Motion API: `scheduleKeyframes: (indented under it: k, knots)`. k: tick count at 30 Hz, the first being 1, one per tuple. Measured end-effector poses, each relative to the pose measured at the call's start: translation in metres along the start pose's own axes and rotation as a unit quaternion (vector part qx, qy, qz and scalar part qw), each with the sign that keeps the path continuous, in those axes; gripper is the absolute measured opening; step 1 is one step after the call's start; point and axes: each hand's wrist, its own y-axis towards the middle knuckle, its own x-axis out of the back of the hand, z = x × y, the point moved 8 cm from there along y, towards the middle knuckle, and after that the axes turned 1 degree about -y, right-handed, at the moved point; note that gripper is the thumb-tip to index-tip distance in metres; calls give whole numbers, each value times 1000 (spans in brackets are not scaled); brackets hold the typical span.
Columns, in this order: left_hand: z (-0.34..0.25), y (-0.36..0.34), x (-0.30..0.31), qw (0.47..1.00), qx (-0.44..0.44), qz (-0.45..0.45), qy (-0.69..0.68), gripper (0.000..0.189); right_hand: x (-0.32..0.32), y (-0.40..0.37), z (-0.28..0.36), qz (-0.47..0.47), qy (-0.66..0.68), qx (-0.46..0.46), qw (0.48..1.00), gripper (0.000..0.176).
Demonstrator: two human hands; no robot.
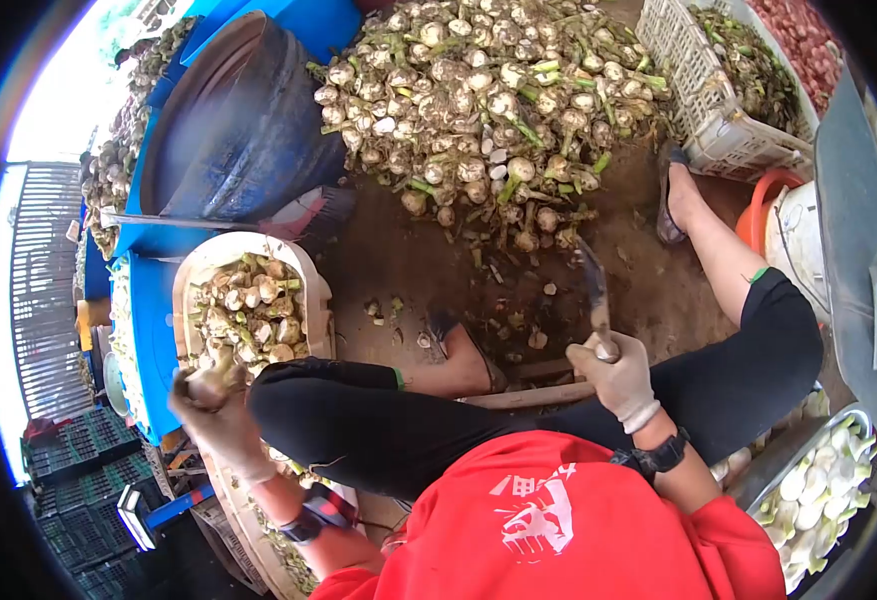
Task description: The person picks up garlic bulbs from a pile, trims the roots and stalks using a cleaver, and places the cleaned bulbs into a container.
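L hand (220,415), gloved, is out at the person's L by the knee, fingers closed round what looks like a bulb (215,384); that's the thing being worked on, at the near side of a pale tub (242,242). R hand (618,380), also gloved, is clamped on a knife (596,292), blade up and away from the body, over the R thigh. Hands are well apart, w/ the blade clear of the bulb. Step in hand is prob. handling one piece b/w cuts; can't tell if it's being put down or picked up. If it's for the tub, the next move calls for a release low over the heap; if for a cut, a firm hold w/ fingers off the edge, then bulb & blade brought together.

Further out: the tub holds bulbs (258,312), some w/ stem bits. On the floor (383,250) past the feet is a big heap of bulbs w/ stems & roots (468,85), some loose scraps nearer. At the person's R, a metal basin (784,458) holds paler, cleaner pcs (813,485). A plastic crate (683,80) stands at the heap's far R; a blue drum (248,120) is to its L.

Hard to see: L hand & its bulb are blurred, so no telling if it's trimmed. Knife handle is mostly inside the R fist. The L leg covers part of the tub, & the basin is cut off by the dark lens edge.
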Motion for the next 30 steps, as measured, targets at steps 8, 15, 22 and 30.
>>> scheduleKeyframes:
  k: [8, 15, 22, 30]
  knots:
    - [-44, -6, -107, 956, 139, 130, -222, 28, -44, 32, -22, 39, 52, -138, 988, 29]
    - [-50, -110, -445, 924, -62, 351, 137, 59, -36, 48, -28, 9, 57, -213, 975, 31]
    - [-37, -118, -501, 839, -31, 500, 212, 68, -29, 56, -31, -2, 33, -176, 984, 31]
    - [-171, -103, -270, 652, 218, 511, -517, 53, -27, 46, -13, 19, -39, -77, 996, 28]
